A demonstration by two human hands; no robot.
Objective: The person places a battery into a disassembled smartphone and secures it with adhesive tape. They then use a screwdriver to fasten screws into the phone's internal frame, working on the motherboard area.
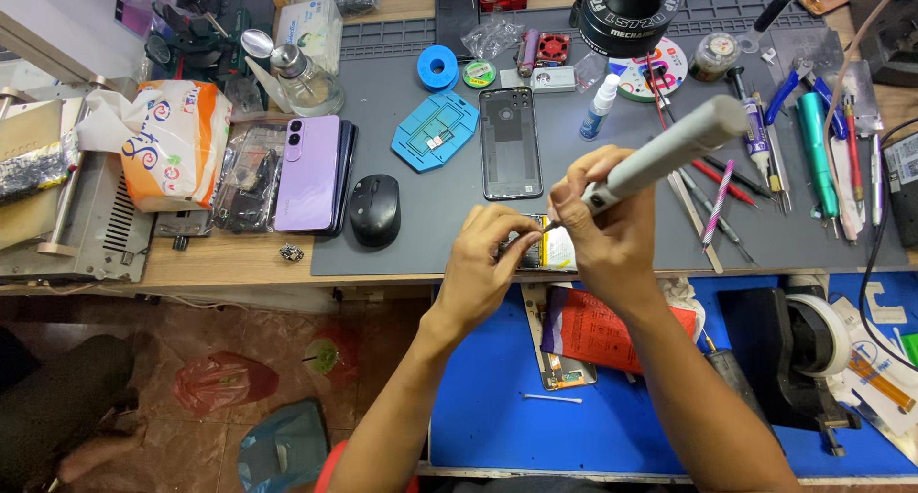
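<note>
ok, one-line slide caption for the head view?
Right hand drives a grey electric screwdriver into an opened phone steadied by the left hand.

A white and orange printed bag (177, 144) lies at the table's left. A pale carton (311, 29) stands at the back. A red printed packet (598, 328) lies on the blue shelf below, beside a white label roll (822, 330).

Light was bright and even, from overhead; shadows under the hands were soft and short. Slight glare showed on the glass bottle (308, 80) and the purple phone (308, 173). Center was sharp; wide-angle bend at edges, esp. corners. No motion blur.
</note>
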